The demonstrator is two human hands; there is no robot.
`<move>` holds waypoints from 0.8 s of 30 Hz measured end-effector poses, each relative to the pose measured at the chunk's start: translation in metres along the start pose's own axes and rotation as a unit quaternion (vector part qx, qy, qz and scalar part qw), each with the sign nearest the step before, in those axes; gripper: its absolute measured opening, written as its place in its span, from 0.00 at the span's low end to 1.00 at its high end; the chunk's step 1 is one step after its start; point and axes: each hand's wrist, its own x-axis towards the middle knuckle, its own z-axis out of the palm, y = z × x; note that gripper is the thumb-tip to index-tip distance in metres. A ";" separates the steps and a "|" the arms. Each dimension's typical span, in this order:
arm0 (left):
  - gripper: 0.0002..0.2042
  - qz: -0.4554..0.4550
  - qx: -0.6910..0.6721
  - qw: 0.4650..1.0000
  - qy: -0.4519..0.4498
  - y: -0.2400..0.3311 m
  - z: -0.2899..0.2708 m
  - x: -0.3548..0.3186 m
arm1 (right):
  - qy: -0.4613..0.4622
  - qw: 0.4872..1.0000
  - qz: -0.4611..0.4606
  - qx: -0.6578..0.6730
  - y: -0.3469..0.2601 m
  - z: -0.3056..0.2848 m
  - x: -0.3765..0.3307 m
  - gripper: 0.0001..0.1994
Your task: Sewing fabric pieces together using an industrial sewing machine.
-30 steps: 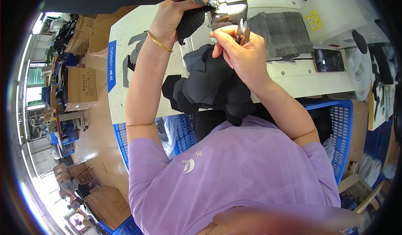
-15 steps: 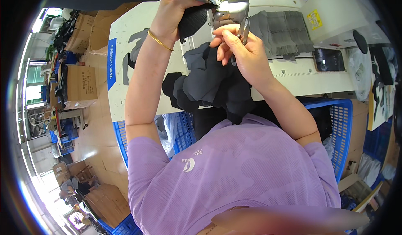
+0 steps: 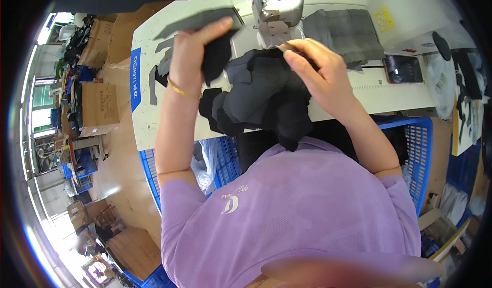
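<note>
My left hand (image 3: 192,52) is raised over the left part of the sewing table, gripping a dark fabric piece (image 3: 218,57) that hangs below the fingers. The hand and cloth are slightly blurred. My right hand (image 3: 323,75) is closed around small metal thread snips (image 3: 281,47); only their tip shows clearly, pointing left over the cloth. Between my hands, a heap of black and dark grey fabric pieces (image 3: 256,93) droops over the table's front edge. Behind it stands the sewing machine head (image 3: 279,11), apart from both hands.
Stacked grey fabric pieces (image 3: 343,36) lie right of the machine, near a dark phone (image 3: 403,70). Flat grey cut pieces (image 3: 154,85) rest at the table's left. Blue baskets (image 3: 420,154) stand below the table. Cardboard boxes (image 3: 100,106) are on the floor at left.
My left hand has moved left and toward me from the machine, carrying the dark fabric piece. My right hand has shifted slightly right and down, and the snips now point left.
</note>
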 end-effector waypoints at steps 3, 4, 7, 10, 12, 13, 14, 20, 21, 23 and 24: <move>0.12 0.007 -0.002 0.998 -0.068 -0.029 0.001 -0.034 | -0.019 0.996 -0.020 -0.090 -0.001 0.000 -0.005 0.14; 0.12 -0.023 -0.001 0.996 -0.086 -0.030 0.004 -0.040 | -0.018 0.996 -0.028 -0.079 0.001 0.003 -0.003 0.14; 0.12 -0.030 0.009 0.992 -0.118 -0.039 0.009 -0.050 | -0.019 0.995 -0.073 -0.058 0.011 0.011 -0.004 0.14; 0.12 -0.043 0.022 0.990 -0.135 -0.041 0.007 -0.049 | -0.055 0.994 -0.058 -0.072 0.006 0.004 -0.003 0.13; 0.12 -0.050 0.035 0.988 -0.145 -0.041 0.008 -0.049 | -0.082 0.991 -0.041 -0.095 0.006 0.001 -0.005 0.13; 0.11 -0.041 0.025 0.988 -0.146 -0.041 0.010 -0.049 | -0.066 0.997 -0.025 -0.044 0.007 0.000 -0.006 0.13; 0.11 -0.032 0.016 0.989 -0.146 -0.042 0.011 -0.049 | -0.051 0.999 -0.009 0.007 0.007 -0.001 -0.007 0.13; 0.09 0.134 0.072 0.988 -0.009 -0.054 0.005 -0.046 | 0.004 0.979 -0.066 -0.193 0.004 0.001 -0.024 0.13; 0.09 0.133 0.073 0.988 -0.009 -0.056 0.005 -0.046 | -0.012 0.964 -0.081 -0.254 0.001 0.005 -0.027 0.13; 0.09 0.183 0.096 0.978 0.005 -0.059 0.008 -0.046 | -0.006 0.952 -0.085 -0.294 -0.003 0.015 -0.022 0.12; 0.09 0.184 0.097 0.978 0.005 -0.059 0.010 -0.047 | -0.005 0.945 -0.105 -0.310 -0.003 0.019 -0.019 0.12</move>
